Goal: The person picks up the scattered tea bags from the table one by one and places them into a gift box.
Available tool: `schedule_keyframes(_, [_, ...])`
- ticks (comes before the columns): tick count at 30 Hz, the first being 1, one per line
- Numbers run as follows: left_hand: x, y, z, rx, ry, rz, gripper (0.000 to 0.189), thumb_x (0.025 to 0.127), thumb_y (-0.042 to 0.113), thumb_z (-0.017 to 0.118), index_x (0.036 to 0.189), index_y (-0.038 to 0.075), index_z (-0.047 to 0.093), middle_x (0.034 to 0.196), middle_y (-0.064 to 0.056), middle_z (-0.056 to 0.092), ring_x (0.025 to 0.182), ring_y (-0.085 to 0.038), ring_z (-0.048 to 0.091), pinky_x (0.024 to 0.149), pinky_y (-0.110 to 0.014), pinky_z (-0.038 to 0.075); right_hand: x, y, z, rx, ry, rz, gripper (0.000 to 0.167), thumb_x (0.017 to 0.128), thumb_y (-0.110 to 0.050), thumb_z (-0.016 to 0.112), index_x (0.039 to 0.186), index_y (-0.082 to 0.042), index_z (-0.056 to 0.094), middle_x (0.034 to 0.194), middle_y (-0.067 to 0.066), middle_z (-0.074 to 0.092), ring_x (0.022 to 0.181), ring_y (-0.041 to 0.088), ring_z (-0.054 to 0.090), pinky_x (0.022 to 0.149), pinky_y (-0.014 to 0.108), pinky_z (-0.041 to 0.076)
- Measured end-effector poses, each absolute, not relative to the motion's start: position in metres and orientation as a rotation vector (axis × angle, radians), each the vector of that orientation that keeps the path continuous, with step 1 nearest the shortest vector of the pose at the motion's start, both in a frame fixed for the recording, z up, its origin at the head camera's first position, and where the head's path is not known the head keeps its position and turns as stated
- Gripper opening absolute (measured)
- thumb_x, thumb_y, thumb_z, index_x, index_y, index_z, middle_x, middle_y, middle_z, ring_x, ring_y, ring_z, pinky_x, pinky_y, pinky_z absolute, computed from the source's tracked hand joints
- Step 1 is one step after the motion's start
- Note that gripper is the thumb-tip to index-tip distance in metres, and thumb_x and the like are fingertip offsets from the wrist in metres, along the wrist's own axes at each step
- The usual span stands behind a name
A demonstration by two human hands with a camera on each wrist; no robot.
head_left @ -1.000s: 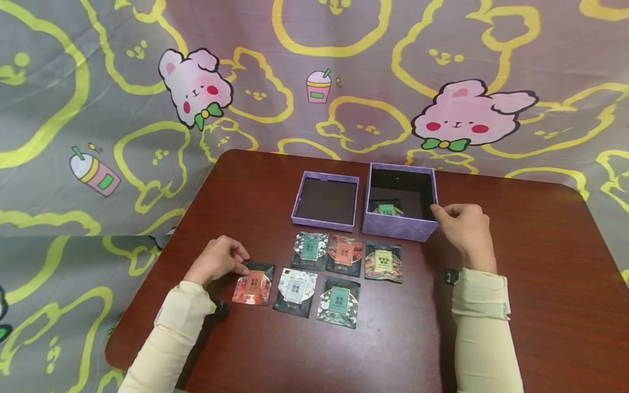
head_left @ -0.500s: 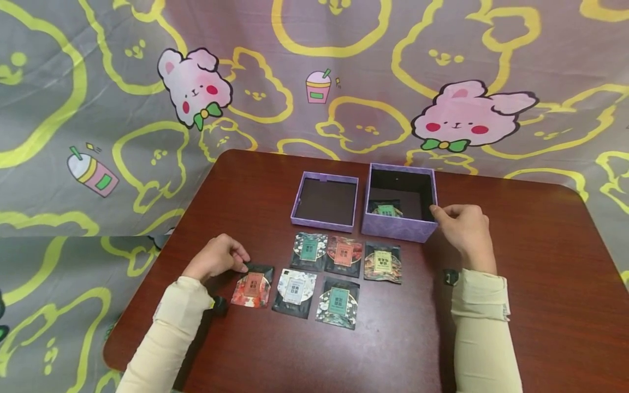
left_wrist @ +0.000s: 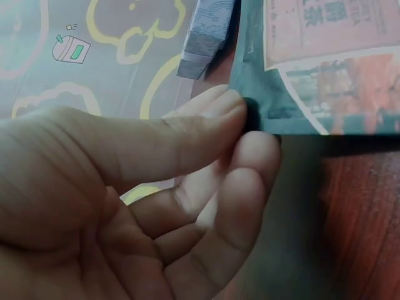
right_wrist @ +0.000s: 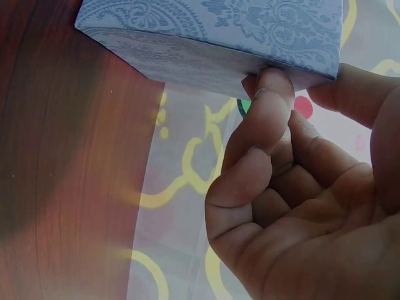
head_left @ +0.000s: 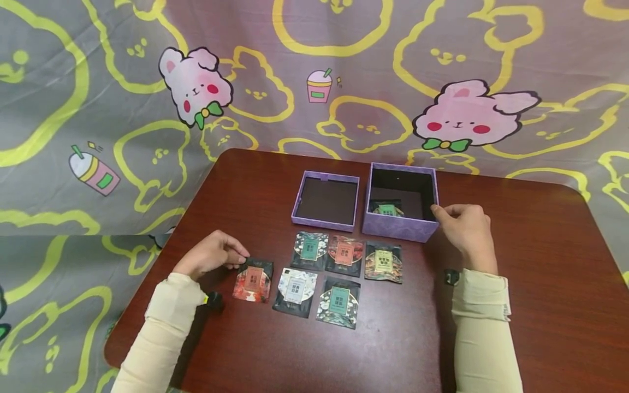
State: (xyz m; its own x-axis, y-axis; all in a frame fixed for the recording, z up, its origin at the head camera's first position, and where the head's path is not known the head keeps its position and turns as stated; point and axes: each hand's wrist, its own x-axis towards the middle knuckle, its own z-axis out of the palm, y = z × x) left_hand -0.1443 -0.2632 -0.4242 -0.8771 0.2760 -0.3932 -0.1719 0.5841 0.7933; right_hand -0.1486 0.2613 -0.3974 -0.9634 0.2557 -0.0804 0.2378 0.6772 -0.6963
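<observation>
My left hand (head_left: 211, 255) pinches the top left corner of a black tea sachet with a red label (head_left: 254, 278). In the left wrist view the thumb and a fingertip meet at the edge of this sachet (left_wrist: 337, 81). My right hand (head_left: 464, 229) grips the right wall of a purple patterned box (head_left: 400, 226). Close up in the right wrist view, thumb and curled fingers hold the wall of the box (right_wrist: 212, 37). Inside the box lies a green-labelled sachet (head_left: 387, 209), its lower part hidden by the front wall.
A shallow purple lid (head_left: 326, 222) lies left of the box, inside up. Several sachets lie flat in front, among them a white one (head_left: 296, 292), a yellow-labelled one (head_left: 383, 262) and a green-labelled one (head_left: 339, 303). A patterned cloth (head_left: 275, 82) hangs behind the brown table (head_left: 393, 349).
The red-labelled sachet has shifted slightly away from the body, and my left hand has moved a little up and left, now at its corner. My right hand and the box have stayed put.
</observation>
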Motion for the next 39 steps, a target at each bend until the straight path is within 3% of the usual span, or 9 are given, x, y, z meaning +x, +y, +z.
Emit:
schedule_keyframes(15, [-0.156, -0.268, -0.409, 0.126, 2.254, 1.286, 0.016, 0.092, -0.010, 0.062, 0.102, -0.006, 0.074, 0.088, -0.014, 0.070, 0.070, -0.023, 0.064, 0.068, -0.038, 0.059, -0.149, 0.262, -0.397, -0.407, -2.842, 1.160, 0.055, 0.100, -0.049, 0.056, 0.106, 0.003, 0.074, 0.105, 0.024, 0.069, 0.102, 0.038, 0.049, 0.065, 0.039, 0.040])
schedule_keyframes(24, [-0.162, -0.238, -0.396, 0.128, 2.226, 1.339, 0.013, 0.091, -0.005, 0.068, 0.100, -0.001, 0.077, 0.090, -0.016, 0.072, 0.072, -0.031, 0.064, 0.076, -0.051, 0.059, -0.148, 0.261, -0.396, -0.412, -2.854, 1.175, 0.056, 0.100, -0.049, 0.055, 0.107, 0.003, 0.073, 0.106, 0.024, 0.069, 0.093, 0.033, 0.050, 0.063, 0.038, 0.041])
schedule_keyframes(32, [-0.167, -0.221, -0.388, 0.153, 2.205, 1.342, 0.012, 0.090, -0.005, 0.071, 0.098, 0.000, 0.078, 0.089, -0.015, 0.072, 0.072, -0.035, 0.065, 0.077, -0.053, 0.058, -0.147, 0.261, -0.397, -0.396, -2.848, 1.161, 0.055, 0.099, -0.049, 0.057, 0.102, 0.002, 0.075, 0.085, 0.015, 0.068, 0.081, 0.028, 0.049, 0.058, 0.037, 0.041])
schedule_keyframes(39, [-0.171, -0.210, -0.383, 0.196, 2.174, 1.375, 0.011, 0.087, -0.004, 0.073, 0.096, -0.001, 0.079, 0.086, -0.016, 0.072, 0.069, -0.028, 0.064, 0.074, -0.050, 0.058, -0.146, 0.262, -0.397, -0.389, -2.836, 1.153, 0.053, 0.100, -0.047, 0.057, 0.103, 0.003, 0.075, 0.092, 0.019, 0.070, 0.089, 0.032, 0.048, 0.060, 0.038, 0.039])
